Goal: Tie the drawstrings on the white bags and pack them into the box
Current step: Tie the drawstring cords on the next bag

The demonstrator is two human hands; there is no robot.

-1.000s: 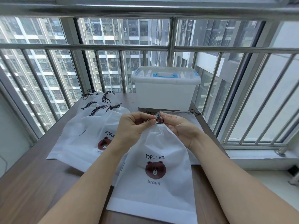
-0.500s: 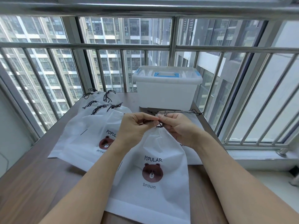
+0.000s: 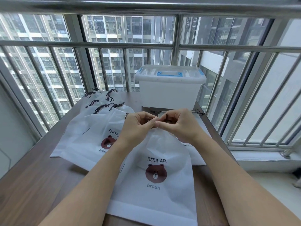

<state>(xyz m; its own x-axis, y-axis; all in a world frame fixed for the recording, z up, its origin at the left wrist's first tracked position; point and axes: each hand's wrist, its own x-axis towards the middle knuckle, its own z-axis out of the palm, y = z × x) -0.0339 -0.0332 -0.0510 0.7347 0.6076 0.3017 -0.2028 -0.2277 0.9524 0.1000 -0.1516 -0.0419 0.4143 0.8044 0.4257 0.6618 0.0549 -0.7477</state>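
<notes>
A white drawstring bag (image 3: 156, 173) with a brown bear print lies in front of me on the wooden table (image 3: 32, 185). Its gathered neck is pinched between my left hand (image 3: 138, 124) and my right hand (image 3: 177, 124), which touch at the fingertips. Both hold the dark drawstring (image 3: 167, 119), mostly hidden by the fingers. To the left lies a pile of several white bags (image 3: 91, 126) with knotted dark cords. Another white bag (image 3: 192, 149) lies under my right wrist. The white lidded box (image 3: 169, 92) with a blue handle stands shut behind my hands.
A metal railing (image 3: 162, 46) with vertical bars runs along the table's far and right sides, close behind the box. A window sill (image 3: 263, 159) lies to the right, lower than the table.
The bag's neck has been drawn tighter, and my hands have closed together over the drawstring. My fingertips now touch above the gathered neck.
</notes>
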